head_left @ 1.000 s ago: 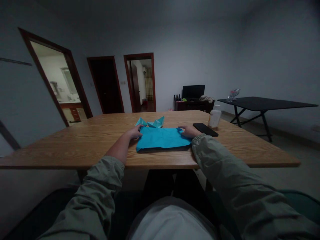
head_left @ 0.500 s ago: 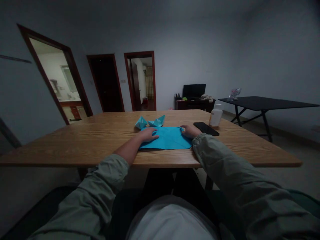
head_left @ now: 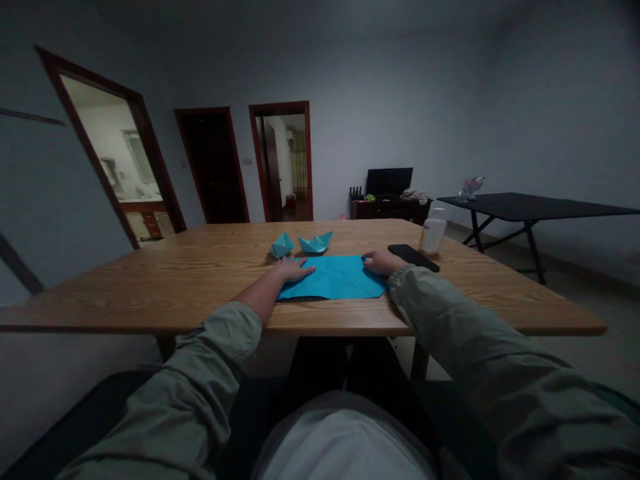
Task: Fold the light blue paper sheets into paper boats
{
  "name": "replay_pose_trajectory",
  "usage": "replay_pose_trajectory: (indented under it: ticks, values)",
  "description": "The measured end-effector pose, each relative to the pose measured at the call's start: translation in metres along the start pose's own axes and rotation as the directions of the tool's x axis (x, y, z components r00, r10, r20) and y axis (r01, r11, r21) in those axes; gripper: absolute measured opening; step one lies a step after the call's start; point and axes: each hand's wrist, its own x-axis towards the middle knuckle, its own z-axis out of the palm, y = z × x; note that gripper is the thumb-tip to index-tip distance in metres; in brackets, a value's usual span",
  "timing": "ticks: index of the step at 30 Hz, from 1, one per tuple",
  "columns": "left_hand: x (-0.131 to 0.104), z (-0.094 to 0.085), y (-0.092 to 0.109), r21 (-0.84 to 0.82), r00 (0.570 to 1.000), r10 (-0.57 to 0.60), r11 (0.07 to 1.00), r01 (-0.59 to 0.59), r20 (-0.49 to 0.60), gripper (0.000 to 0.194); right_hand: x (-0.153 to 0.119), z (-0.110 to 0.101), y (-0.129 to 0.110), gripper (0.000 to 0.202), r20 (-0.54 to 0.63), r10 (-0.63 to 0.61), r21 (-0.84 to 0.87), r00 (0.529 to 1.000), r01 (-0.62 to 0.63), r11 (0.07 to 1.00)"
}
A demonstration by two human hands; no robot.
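Observation:
A creased blue sheet of paper (head_left: 337,279) lies on the wooden table near its front edge. My left hand (head_left: 294,269) rests on the sheet's left part with its fingers spread. At the sheet's right side, my right hand (head_left: 379,262) has its thumb and fingers together at the upper right corner; whether paper is pinched there is too small to tell. Just behind the sheet stand two folded blue paper shapes, a smaller one (head_left: 282,245) on the left and a boat-like one (head_left: 316,243) beside it.
A black phone (head_left: 413,257) lies right of my right hand, with a white bottle (head_left: 433,231) standing behind it. The wooden table (head_left: 200,280) has its front edge before my lap. A black folding table (head_left: 535,205) stands at the right.
My left hand has flattened and spread on the sheet, and the raised fold at its upper edge has gone down. The boat-like shape shows slightly further right. My right hand has hardly moved.

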Motion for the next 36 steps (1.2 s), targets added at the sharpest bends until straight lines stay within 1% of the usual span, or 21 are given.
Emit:
replay_pose_trajectory:
  ticks: [2,3,4,5,6,7,8,9,10,12,15,18,20,24,26,30,36]
  values:
    - [0.000,0.001,-0.001,-0.018,1.000,-0.013,1.000,0.013,-0.018,0.091,-0.021,-0.010,-0.005,0.045,-0.022,-0.046,0.078,0.999,0.047,0.996]
    - [0.000,0.001,-0.002,-0.026,1.000,-0.016,1.000,0.016,-0.026,0.092,-0.035,-0.015,-0.008,0.046,-0.038,-0.119,0.119,0.992,0.123,0.985]
    - [0.000,0.002,-0.002,-0.032,0.999,-0.019,0.999,0.018,-0.033,0.091,-0.050,-0.019,-0.013,0.047,-0.059,-0.228,0.156,0.972,0.235,0.959]
    - [0.000,0.002,-0.003,-0.036,0.999,-0.018,0.999,0.017,-0.037,0.091,-0.066,-0.023,-0.017,0.047,-0.076,-0.349,0.187,0.934,0.357,0.915]
    - [0.001,0.003,-0.004,-0.038,0.999,-0.017,0.999,0.015,-0.038,0.091,-0.081,-0.026,-0.021,0.049,-0.070,-0.460,0.203,0.885,0.464,0.862]
    - [0.001,0.003,-0.004,-0.041,0.999,-0.014,0.999,0.013,-0.037,0.091,-0.094,-0.028,-0.023,0.052,-0.059,-0.539,0.204,0.840,0.539,0.818]
    - [0.001,0.004,-0.005,-0.042,0.999,-0.015,0.999,0.014,-0.036,0.090,-0.104,-0.028,-0.025,0.056,-0.056,-0.574,0.192,0.817,0.573,0.797]
    - [0.001,0.004,-0.005,-0.042,0.999,-0.017,0.999,0.015,-0.036,0.090,-0.111,-0.028,-0.025,0.060,-0.040,-0.583,0.183,0.811,0.580,0.794]
    - [0.001,0.005,-0.005,-0.038,0.999,-0.018,0.999,0.017,-0.037,0.090,-0.114,-0.027,-0.024,0.061,-0.033,-0.578,0.178,0.816,0.573,0.800]
    - [0.002,0.005,-0.005,-0.016,0.999,-0.022,1.000,0.022,-0.029,0.091,-0.113,-0.024,-0.019,0.061,-0.055,-0.558,0.161,0.828,0.559,0.813]
    - [0.002,0.004,-0.005,0.014,1.000,-0.019,1.000,0.019,-0.010,0.092,-0.107,-0.025,-0.015,0.054,-0.093,-0.530,0.141,0.843,0.538,0.831]
    - [-0.001,0.002,-0.003,0.021,1.000,-0.012,1.000,0.012,0.001,0.093,-0.109,-0.030,-0.018,0.047,-0.079,-0.531,0.135,0.843,0.537,0.833]
    - [-0.002,0.001,-0.003,0.032,1.000,-0.011,0.999,0.011,0.008,0.094,-0.113,-0.031,-0.019,0.048,-0.083,-0.559,0.134,0.825,0.565,0.814]
    - [-0.001,0.002,-0.005,0.085,1.000,-0.020,0.996,0.020,0.003,0.094,-0.113,-0.022,-0.014,0.061,-0.186,-0.611,0.118,0.770,0.634,0.764]
    - [0.000,0.002,-0.005,0.107,1.000,-0.022,0.994,0.021,0.004,0.094,-0.110,-0.017,-0.010,0.063,-0.220,-0.612,0.109,0.760,0.643,0.758]
    - [0.001,0.003,-0.004,0.128,1.000,-0.025,0.992,0.024,0.011,0.093,-0.107,-0.014,-0.009,0.054,-0.241,-0.605,0.102,0.759,0.640,0.762]
    - [-0.003,0.001,0.001,0.132,1.000,-0.024,0.991,0.024,-0.001,0.092,-0.111,-0.017,-0.014,0.040,-0.326,-0.635,0.018,0.700,0.676,0.736]
